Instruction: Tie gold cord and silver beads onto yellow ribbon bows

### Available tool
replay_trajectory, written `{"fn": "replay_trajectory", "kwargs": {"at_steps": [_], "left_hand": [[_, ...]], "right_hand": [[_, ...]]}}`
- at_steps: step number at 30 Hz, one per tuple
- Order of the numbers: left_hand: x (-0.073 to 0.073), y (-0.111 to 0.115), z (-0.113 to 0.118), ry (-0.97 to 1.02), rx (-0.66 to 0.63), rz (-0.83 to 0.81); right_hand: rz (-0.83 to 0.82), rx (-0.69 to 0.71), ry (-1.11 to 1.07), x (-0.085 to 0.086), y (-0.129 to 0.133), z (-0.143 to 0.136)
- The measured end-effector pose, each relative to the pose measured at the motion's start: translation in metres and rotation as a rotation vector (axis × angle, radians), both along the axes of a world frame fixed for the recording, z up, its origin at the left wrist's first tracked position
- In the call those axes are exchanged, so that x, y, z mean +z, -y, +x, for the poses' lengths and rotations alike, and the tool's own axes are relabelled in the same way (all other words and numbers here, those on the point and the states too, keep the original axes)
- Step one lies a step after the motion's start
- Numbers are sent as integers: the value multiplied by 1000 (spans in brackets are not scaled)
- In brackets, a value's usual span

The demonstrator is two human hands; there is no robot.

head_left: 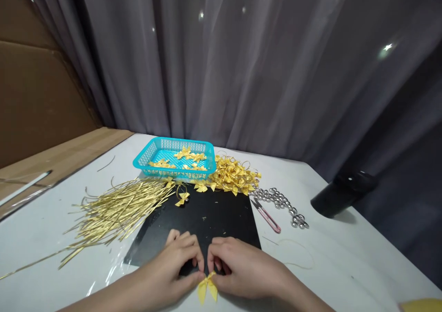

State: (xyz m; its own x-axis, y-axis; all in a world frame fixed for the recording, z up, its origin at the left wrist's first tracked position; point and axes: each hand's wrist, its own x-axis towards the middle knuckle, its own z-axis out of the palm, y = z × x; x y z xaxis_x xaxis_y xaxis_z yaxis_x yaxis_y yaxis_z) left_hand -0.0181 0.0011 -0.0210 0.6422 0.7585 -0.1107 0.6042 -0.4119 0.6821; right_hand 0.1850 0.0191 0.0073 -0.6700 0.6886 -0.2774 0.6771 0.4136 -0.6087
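A small yellow ribbon bow (pixel 207 288) is pinched at the near edge of the black mat (pixel 221 215), its two tails pointing down toward me. My left hand (pixel 181 261) grips its left side between thumb and forefinger. On the other side, my right hand (pixel 235 266) pinches it the same way, and the fingertips hide most of the loops. Past my hands, a finished-looking yellow bow with a gold tie (pixel 183 199) lies on the mat's far left part.
Gold twist ties (pixel 120 208) are heaped at left. Behind stand a turquoise basket (pixel 138 163) holding bows and a pile of yellow bows (pixel 235 176). To the right lie pink-handled thread snips (pixel 271 220), silver beads (pixel 276 198), a needle (pixel 270 240) and a black bottle (pixel 340 194).
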Motion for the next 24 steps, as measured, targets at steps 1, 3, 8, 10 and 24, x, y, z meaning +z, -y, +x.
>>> {"fn": "replay_trajectory", "kwargs": {"at_steps": [1,3,8,10,24], "left_hand": [[0,2,-1,-2,-11,-15],[1,4,-3,-6,-17,-31],[5,5,-5,-5,-33,-55],[9,4,-5,-16,-48,-87],[12,1,-10,73,-73,-167]], "right_hand": [[7,9,-1,-2,0,1],[12,30,-8,-6,-2,2],[-21,171,-53,-13,-11,5],[-43,217,-68,-15,-15,6],[-542,140,-277,-20,-30,16]]}}
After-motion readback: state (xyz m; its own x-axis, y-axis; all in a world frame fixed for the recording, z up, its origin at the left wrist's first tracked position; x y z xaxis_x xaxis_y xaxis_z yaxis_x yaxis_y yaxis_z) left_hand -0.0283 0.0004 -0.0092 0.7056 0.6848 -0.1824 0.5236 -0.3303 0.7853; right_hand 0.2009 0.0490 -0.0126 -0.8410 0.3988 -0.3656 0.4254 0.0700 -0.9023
